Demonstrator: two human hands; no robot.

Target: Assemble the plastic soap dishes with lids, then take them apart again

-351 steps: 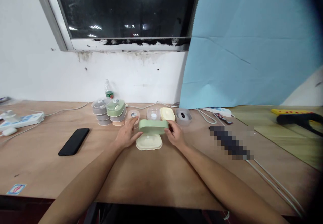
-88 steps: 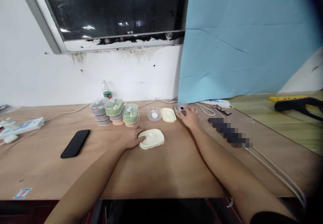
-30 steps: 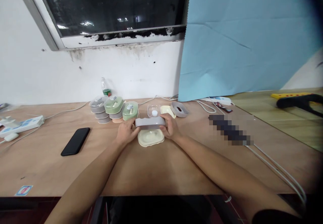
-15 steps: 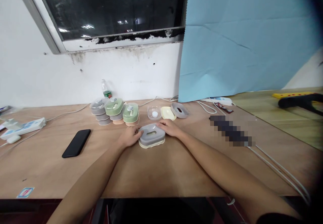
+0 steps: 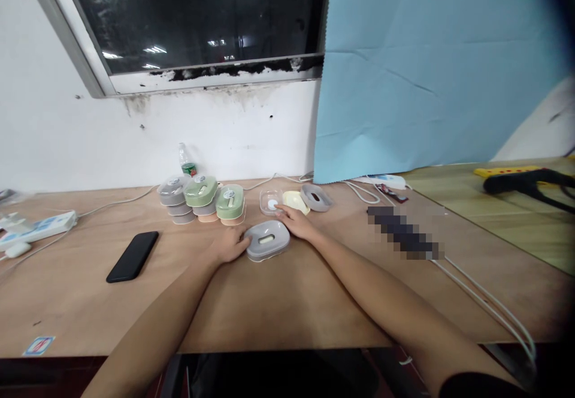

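brown tabletop (image 5: pixel 291 314) bears the slotted grey box (image 5: pixel 267 230), long axis left to right, between the left hand (image 5: pixel 230 245), touching its left end with grip unclear, and the right hand (image 5: pixel 295 221), unclenched and nearer the clear cover (image 5: pixel 271 196) at its fingertips, contact unconfirmed.

Left grip (image 5: pixel 230 245) curled — right grip (image 5: pixel 294 221) outstretched.

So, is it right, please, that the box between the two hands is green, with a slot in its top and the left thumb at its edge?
Not quite: in the head view, the box is grey; the slot in its top and the left thumb are as you say.
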